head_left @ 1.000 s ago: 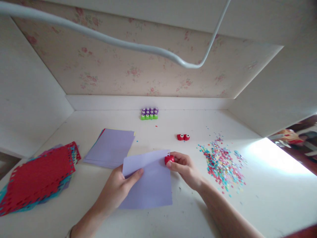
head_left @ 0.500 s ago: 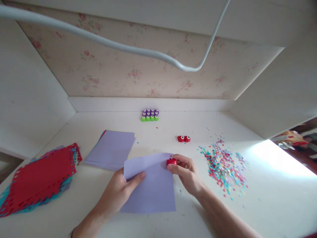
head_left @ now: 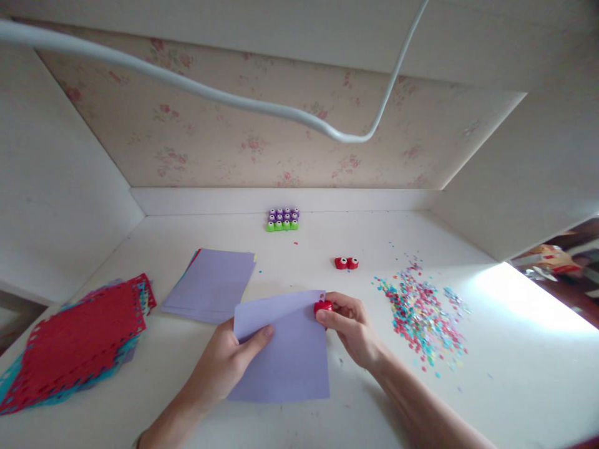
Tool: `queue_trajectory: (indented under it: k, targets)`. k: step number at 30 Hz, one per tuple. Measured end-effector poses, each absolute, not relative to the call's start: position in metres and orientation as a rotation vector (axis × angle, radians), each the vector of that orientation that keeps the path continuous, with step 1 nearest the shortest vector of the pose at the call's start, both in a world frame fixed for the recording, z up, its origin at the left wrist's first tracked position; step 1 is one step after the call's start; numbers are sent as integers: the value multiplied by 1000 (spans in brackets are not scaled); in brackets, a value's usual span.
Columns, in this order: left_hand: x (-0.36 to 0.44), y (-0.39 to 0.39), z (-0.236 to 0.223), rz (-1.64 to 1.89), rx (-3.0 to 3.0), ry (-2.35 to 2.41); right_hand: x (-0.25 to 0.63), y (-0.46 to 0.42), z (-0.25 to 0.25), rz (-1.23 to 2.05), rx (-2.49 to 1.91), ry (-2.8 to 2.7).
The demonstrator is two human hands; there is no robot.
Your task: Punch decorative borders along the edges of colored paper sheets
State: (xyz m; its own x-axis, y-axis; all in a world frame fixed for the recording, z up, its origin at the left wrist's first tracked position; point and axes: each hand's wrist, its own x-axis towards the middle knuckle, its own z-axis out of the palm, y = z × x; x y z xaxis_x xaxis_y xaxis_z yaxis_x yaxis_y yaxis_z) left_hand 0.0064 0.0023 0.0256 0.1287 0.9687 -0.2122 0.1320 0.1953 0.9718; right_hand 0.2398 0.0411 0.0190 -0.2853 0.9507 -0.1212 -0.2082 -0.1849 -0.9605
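A sheet of lilac paper (head_left: 285, 368) is held up over the white table, its near edge low and its far edge raised. My left hand (head_left: 234, 355) grips it at the left side, thumb on top and fingers behind. At the sheet's far right corner, my right hand (head_left: 349, 321) squeezes a small red craft punch (head_left: 322, 307) between thumb and fingers. The punch sits on the right edge of the paper, and small holes show in the corner just above it. The fingers behind the sheet are hidden.
Two red punches (head_left: 347, 263) stand beyond my right hand. Several purple and green punches (head_left: 282, 219) are lined up by the back wall. A lilac-topped paper stack (head_left: 210, 280) and punched red sheets (head_left: 84, 337) lie left; confetti (head_left: 423, 312) is scattered right. A white cable (head_left: 224, 93) hangs in front.
The view has shifted slightly. Both hands keep their holds on the paper and the punch, and the punch stays at almost the same spot on the right edge.
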Motion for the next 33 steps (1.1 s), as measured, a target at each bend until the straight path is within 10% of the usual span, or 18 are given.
queue_trajectory:
  k: [33]
  targets:
    - [4, 5, 26, 936, 1172, 1230, 259, 55, 13, 1738, -963, -1394]
